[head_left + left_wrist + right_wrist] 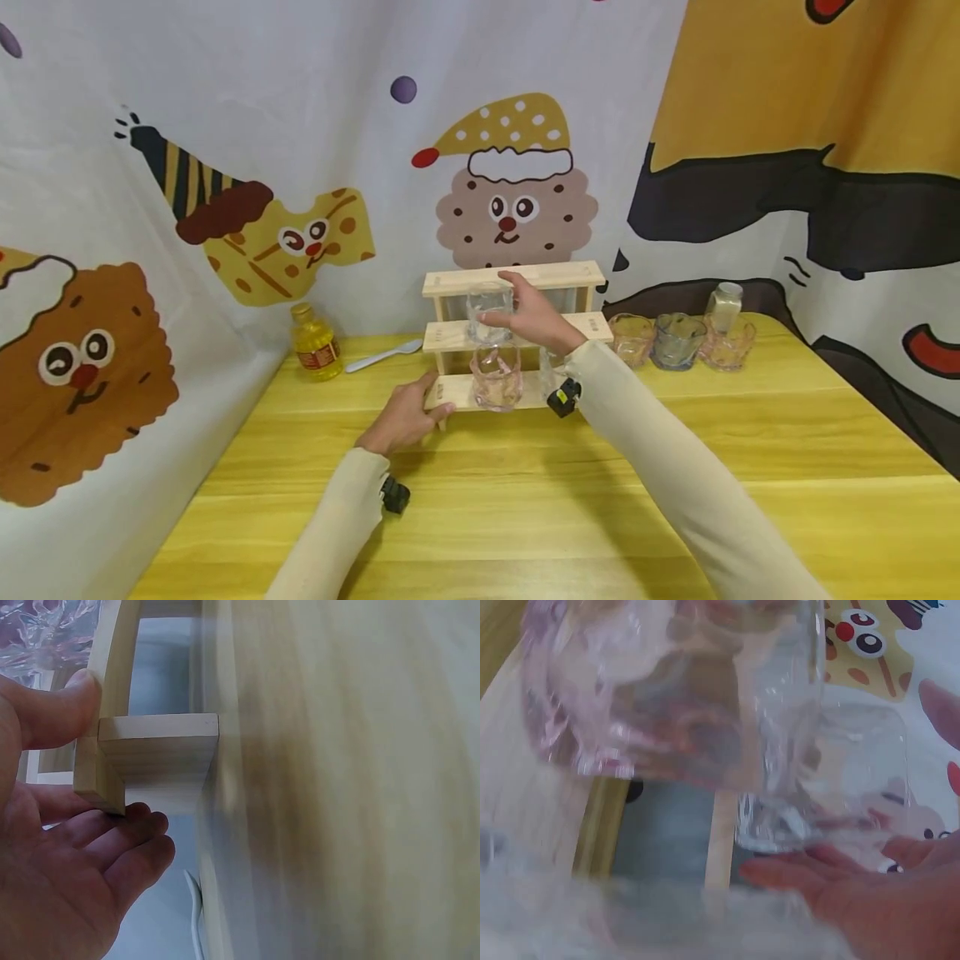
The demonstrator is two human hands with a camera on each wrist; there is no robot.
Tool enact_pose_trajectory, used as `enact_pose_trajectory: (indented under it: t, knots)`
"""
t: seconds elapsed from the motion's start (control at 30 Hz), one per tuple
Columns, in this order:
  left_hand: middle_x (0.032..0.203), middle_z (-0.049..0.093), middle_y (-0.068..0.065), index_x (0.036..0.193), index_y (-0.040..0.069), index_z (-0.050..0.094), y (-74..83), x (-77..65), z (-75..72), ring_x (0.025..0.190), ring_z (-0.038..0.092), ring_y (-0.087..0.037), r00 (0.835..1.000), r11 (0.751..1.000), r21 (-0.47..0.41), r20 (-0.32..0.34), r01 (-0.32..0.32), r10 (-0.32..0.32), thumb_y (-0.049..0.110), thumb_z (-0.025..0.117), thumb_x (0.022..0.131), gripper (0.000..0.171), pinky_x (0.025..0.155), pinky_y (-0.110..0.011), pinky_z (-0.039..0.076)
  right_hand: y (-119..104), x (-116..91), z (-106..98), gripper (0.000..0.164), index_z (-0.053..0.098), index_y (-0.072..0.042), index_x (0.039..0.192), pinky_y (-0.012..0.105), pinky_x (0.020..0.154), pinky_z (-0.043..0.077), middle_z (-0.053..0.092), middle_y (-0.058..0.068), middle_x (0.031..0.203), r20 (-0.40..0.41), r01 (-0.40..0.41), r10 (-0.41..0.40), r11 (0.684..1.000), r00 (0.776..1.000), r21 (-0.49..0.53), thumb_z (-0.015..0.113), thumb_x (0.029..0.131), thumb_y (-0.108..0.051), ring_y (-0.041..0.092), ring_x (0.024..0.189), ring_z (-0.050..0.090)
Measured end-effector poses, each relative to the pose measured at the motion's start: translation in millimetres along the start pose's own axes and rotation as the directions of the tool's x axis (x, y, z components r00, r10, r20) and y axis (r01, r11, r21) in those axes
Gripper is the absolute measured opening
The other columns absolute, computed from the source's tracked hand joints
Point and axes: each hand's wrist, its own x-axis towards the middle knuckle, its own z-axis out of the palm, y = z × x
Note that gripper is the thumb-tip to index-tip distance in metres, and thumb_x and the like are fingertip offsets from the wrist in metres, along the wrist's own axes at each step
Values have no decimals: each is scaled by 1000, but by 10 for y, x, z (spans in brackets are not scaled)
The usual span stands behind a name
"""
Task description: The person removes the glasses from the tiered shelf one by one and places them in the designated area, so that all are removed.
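A three-tier wooden step shelf (pixel 555 273) stands at the back of the table. My left hand (pixel 405 414) grips the left end of its lowest board, thumb on top and fingers below, as the left wrist view (pixel 82 840) shows. My right hand (pixel 536 315) holds a clear glass (pixel 487 325) between thumb and fingers, at the left half of the middle tier. Below it, a pink-tinted glass (pixel 497 383) sits on the lowest board; it looms large in the right wrist view. Another clear glass (pixel 549 371) on that board is partly hidden behind my right wrist.
Right of the shelf stand a pink glass (pixel 632 343), a bluish glass (pixel 677 343) and another pink glass (pixel 727 348), with a lidded jar (pixel 724 302) behind. On the left are a yellow bottle (pixel 315 342) and a white spoon (pixel 384 357). A printed curtain (pixel 300 67) backs the table.
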Motion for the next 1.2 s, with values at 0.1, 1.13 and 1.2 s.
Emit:
enact_pose_trajectory:
  t: [0.1, 1.13, 1.2]
  knots:
    - [141, 58, -25, 155, 2, 37, 1, -7, -11, 127, 60, -36, 1000, 1000, -1, 0, -1, 1, 31, 67, 98, 71, 106, -50, 48, -18, 33, 82, 95, 19, -17, 161, 57, 116, 36, 29, 16, 164, -29, -6, 5, 1000, 1000, -9, 76, 88, -41, 39, 146, 36]
    - [136, 62, -23, 154, 3, 37, 23, -5, -6, 120, 63, -33, 1000, 1000, 11, 7, 17, -17, 30, 67, 97, 70, 102, -49, 50, -52, 23, 74, 91, 31, -6, 156, 50, 107, 47, 50, 19, 147, -232, -38, 38, 999, 972, 8, 83, 84, -31, 37, 133, 51]
    - [133, 64, -23, 155, 3, 37, 29, -10, -11, 116, 65, -31, 1000, 1000, 13, 8, 17, -18, 30, 67, 97, 70, 101, -48, 50, -66, 18, 30, 91, 32, -7, 156, 49, 107, 47, 49, 19, 148, -240, -40, 44, 999, 970, 21, 83, 84, -30, 37, 133, 51]
